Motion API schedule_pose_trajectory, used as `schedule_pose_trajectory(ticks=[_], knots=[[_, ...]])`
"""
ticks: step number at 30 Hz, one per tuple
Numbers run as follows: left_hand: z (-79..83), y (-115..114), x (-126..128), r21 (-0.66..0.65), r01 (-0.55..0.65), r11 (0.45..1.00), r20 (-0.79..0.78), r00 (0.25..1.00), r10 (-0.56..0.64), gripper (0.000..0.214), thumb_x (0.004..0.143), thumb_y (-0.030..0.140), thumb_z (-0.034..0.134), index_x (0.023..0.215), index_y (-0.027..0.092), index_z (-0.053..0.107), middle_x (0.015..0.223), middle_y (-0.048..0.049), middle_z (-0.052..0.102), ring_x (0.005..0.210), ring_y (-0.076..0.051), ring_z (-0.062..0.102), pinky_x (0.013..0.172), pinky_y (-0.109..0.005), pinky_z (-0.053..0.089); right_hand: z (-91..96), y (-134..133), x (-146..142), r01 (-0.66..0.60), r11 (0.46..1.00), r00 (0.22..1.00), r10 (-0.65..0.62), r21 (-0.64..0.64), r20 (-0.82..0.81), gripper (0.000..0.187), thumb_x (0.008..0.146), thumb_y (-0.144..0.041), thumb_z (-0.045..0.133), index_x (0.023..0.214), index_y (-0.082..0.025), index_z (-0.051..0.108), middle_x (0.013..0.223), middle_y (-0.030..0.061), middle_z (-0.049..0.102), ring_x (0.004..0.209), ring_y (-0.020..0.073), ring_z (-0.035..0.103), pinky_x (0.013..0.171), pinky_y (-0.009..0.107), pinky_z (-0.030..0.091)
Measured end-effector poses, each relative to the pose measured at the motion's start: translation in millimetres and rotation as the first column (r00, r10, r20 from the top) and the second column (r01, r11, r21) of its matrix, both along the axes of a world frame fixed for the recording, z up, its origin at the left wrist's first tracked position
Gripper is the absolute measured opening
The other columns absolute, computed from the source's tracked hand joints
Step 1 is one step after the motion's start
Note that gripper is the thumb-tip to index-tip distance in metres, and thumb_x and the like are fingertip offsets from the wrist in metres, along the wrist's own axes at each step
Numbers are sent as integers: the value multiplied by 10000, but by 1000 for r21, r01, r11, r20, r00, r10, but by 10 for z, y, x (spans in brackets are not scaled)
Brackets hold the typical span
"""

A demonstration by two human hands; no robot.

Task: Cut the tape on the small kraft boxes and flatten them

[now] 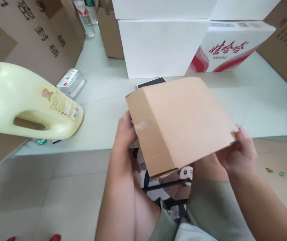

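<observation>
A brown cardboard box [191, 117] is held up in front of me, tilted, over the table's front edge and my lap. A darker strip, with a shiny patch like tape, runs along its left side, and its near lower corner looks frayed. My left hand [126, 132] is closed on the left edge, its fingers partly hidden behind the box. At the lower right corner my right hand [241, 150] grips the other end, thumb near the top face. A dark flat device [151, 82] lies just behind the box, partly covered by it.
On the pale table [100, 124], a large yellow jug [33, 90] is at left, with a clear plastic container [72, 82] behind it. White cartons [158, 47] stand at the back beside water bottles [84, 16]. Big brown cartons [33, 36] flank both sides. Small wrappers [269, 170] lie on the floor.
</observation>
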State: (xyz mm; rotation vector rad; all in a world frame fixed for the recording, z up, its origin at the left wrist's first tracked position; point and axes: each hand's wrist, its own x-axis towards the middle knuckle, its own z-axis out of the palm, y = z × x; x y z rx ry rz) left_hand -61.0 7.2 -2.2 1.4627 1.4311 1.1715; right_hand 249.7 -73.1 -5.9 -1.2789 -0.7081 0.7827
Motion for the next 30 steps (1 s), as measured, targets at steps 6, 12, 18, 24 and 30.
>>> schedule_pose_trajectory(ticks=[6,12,18,24,30], knots=[[96,-15,109,56,43,997,133,990,-50,144,723,273,701,621,213,618,710,-21,712,874,-256,708,739,-354,590,82,-150,161,16,999,993,-11,-40,121,384,687,-634,735,795,-276,648,775,66,657,690,278,649,663,456,532],[60,-14,208,-24,71,997,279,958,-61,147,668,320,758,639,210,665,681,-4,695,731,-204,670,688,-343,589,28,-201,268,-10,995,995,20,-103,93,384,695,-640,764,782,-277,672,777,69,697,664,281,671,628,449,544],[132,-4,295,-193,49,980,583,809,75,276,604,397,883,730,219,713,701,2,721,597,-153,626,535,-276,531,-8,-150,360,41,987,996,-28,-157,86,489,596,-668,893,724,-236,701,557,-12,560,454,133,473,412,262,372],[234,61,438,-378,37,925,698,669,258,223,691,333,824,772,180,683,663,5,705,549,-160,669,529,-271,551,38,-170,401,-107,981,994,108,-164,-4,491,591,-659,914,775,-239,737,614,-24,617,537,114,524,507,227,428],[129,101,570,-438,151,886,722,646,247,246,699,358,833,776,173,689,671,-2,712,547,-163,673,525,-275,562,-9,-113,615,47,989,994,-60,-142,-89,458,577,-633,875,720,-225,726,641,-2,642,545,126,551,483,236,435]])
